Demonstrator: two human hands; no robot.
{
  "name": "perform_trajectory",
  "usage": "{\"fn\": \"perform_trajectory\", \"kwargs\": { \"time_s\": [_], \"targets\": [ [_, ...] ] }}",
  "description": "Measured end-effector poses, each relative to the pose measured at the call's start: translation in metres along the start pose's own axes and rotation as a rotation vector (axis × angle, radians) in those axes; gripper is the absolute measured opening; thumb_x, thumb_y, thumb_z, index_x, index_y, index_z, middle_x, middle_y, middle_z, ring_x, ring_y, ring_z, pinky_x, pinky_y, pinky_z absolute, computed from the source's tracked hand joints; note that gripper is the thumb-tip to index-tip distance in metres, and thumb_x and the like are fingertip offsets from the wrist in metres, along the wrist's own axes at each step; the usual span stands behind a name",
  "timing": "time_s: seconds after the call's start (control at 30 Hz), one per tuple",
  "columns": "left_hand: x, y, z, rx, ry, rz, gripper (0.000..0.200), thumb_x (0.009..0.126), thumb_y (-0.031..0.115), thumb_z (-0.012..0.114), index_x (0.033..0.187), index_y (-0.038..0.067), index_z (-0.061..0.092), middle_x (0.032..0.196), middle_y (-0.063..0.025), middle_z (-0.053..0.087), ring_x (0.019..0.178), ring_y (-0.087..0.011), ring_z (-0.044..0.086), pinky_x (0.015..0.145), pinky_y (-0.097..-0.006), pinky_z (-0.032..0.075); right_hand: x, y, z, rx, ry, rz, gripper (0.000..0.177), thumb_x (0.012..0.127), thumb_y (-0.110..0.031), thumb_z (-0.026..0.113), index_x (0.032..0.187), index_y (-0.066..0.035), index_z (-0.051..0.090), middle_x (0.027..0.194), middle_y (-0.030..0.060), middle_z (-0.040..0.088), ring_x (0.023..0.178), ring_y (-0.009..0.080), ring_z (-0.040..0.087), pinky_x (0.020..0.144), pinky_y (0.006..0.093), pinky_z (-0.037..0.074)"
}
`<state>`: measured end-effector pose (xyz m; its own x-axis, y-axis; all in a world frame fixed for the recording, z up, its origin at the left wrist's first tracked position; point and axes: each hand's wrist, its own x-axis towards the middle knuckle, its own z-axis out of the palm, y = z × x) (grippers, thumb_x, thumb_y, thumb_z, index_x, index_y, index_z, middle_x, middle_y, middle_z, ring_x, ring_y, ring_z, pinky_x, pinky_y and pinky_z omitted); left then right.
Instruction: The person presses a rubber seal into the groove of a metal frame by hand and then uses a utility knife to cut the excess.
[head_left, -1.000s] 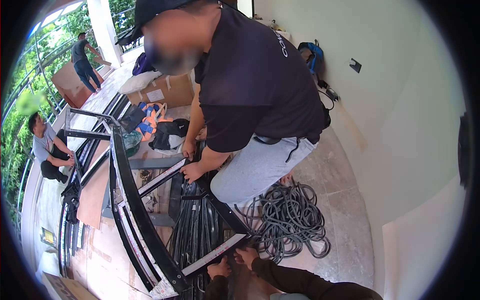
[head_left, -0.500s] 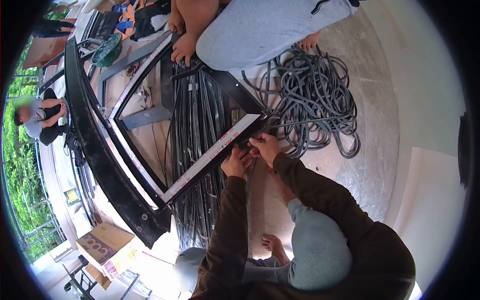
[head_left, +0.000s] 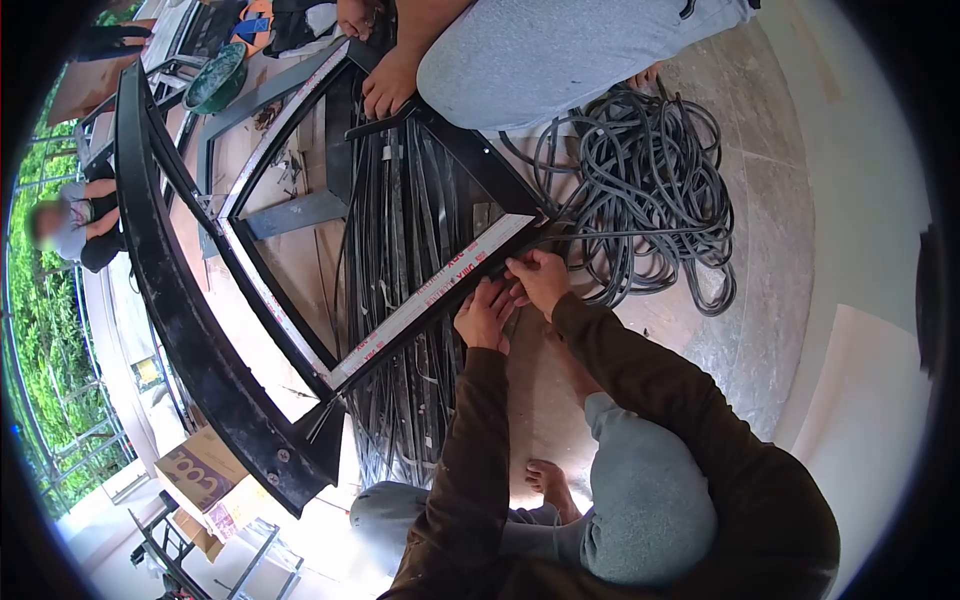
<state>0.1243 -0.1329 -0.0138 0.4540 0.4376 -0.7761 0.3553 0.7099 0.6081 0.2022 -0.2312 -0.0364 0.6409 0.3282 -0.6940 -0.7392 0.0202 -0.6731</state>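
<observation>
A black metal window frame [head_left: 490, 185] lies over a bundle of black strips, with white, red-printed tape [head_left: 430, 298] along its near side. At that side's outer edge, close to the corner, my right hand [head_left: 540, 280] pinches a black rubber seal strip [head_left: 580, 234], which runs from a loose coil [head_left: 650, 180]. My left hand [head_left: 482, 312] is just beside it, fingertips closed against the same edge on what looks like the same strip. The strip between my fingers is mostly hidden.
Another person's hand [head_left: 388, 82] rests on the frame's far side. A long curved black profile [head_left: 185, 310] lies to the left. A cardboard box [head_left: 205, 470], a green bowl [head_left: 217, 80] and a seated person [head_left: 75, 222] are farther out.
The view has shifted slightly, moving the scene a little. Both my hands stay at the frame's edge, with small finger movements. The other person's hand remains on the frame.
</observation>
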Motion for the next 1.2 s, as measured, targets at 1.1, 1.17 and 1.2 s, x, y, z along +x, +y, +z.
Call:
{"fn": "perform_trajectory", "kwargs": {
  "time_s": [1.1, 1.17, 1.2],
  "targets": [
    [0.009, -0.011, 0.007, -0.321, -0.067, -0.13, 0.029, 0.099, 0.029, 0.051, 0.115, 0.007, 0.06, 0.112, -0.0017, 0.065, 0.088, -0.0111, 0.058, 0.074, -0.0239, 0.046, 0.009, 0.015, 0.011, -0.112, -0.011, -0.116, 0.029, 0.084, -0.016, 0.073, 0.096, 0.008, 0.063, 0.082, 0.0134, 0.067, 0.061, 0.0164, 0.063, 0.049, 0.0275, 0.052],
    [0.008, -0.011, 0.01, -0.348, -0.037, -0.12, 0.026, 0.099, 0.026, 0.051, 0.114, 0.007, 0.06, 0.109, -0.0018, 0.064, 0.085, -0.0108, 0.057, 0.072, -0.0234, 0.045, 0.01, 0.014, 0.011, -0.129, -0.001, -0.097, 0.028, 0.084, -0.016, 0.073, 0.095, 0.008, 0.063, 0.081, 0.0139, 0.067, 0.06, 0.0168, 0.063, 0.048, 0.0288, 0.052],
    [0.008, -0.011, 0.011, -0.342, -0.043, -0.121, 0.025, 0.099, 0.026, 0.051, 0.113, 0.007, 0.06, 0.107, -0.0014, 0.064, 0.083, -0.0107, 0.057, 0.07, -0.0233, 0.045, 0.011, 0.013, 0.011, -0.137, 0.002, -0.088, 0.027, 0.084, -0.015, 0.073, 0.094, 0.008, 0.063, 0.08, 0.0142, 0.067, 0.059, 0.017, 0.064, 0.048, 0.0295, 0.052]
  ]
}}
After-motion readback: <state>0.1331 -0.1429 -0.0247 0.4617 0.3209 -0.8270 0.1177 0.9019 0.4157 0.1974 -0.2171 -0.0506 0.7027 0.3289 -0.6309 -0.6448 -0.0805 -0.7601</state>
